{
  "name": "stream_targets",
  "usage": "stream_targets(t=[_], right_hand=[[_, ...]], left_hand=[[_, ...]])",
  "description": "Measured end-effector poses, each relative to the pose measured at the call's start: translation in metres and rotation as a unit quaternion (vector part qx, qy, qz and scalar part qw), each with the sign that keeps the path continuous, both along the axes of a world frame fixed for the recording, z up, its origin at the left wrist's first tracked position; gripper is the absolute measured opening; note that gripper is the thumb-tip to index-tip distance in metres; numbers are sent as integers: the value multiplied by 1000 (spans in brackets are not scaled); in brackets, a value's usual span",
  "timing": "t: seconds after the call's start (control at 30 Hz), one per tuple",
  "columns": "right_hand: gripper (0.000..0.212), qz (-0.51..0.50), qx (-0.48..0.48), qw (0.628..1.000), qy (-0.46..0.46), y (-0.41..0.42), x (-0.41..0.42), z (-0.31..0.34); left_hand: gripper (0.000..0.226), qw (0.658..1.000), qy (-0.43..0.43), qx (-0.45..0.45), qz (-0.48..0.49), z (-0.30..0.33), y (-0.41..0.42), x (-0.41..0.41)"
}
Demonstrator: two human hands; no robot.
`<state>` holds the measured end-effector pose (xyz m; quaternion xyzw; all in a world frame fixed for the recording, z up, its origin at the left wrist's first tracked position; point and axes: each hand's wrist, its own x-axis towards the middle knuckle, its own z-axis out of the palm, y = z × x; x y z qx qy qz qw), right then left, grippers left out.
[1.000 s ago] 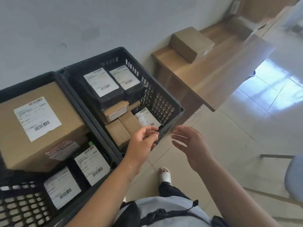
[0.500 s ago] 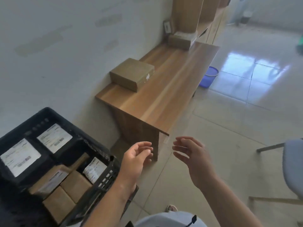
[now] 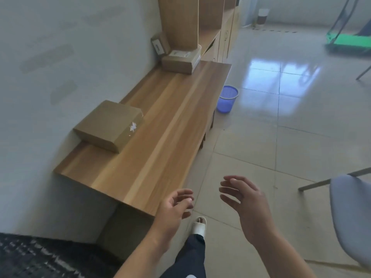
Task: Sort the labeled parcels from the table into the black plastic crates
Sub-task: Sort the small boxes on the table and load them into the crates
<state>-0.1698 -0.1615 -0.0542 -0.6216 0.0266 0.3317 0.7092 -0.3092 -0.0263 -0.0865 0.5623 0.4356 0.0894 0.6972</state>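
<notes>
Against the tabletop's (image 3: 160, 125) wall edge sits a stiff, probably light cardboard parcel (image 3: 109, 125); your empty, loosely spread left hand (image 3: 173, 209) and right hand (image 3: 244, 201) should clasp its opposite sides.

1. Bright, even daylight; source appears far right.
2. Strong glare on the glossy floor tiles (image 3: 281, 77).
3. Soft shadow under the near end of the wooden table (image 3: 170, 121).
4. Motion blur throughout; black crate (image 3: 30, 257) at near left smeared.
5. Wide-angle bending at edges.
</notes>
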Motion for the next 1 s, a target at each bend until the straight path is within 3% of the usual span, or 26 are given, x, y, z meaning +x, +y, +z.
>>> stream_targets(t=[0.33,0.67,1.0], right_hand=[[30,-20,-15,999,-37,95,181,35],[22,-37,-28,999,-10,152,345,17],[21,80,5,996,36,253,558,17]], left_hand=[[17,998,-62,-2,-24,31,123,212],[18,998,-54,16,-20,35,201,381],[19,995,-6,47,88,18,287,549]])
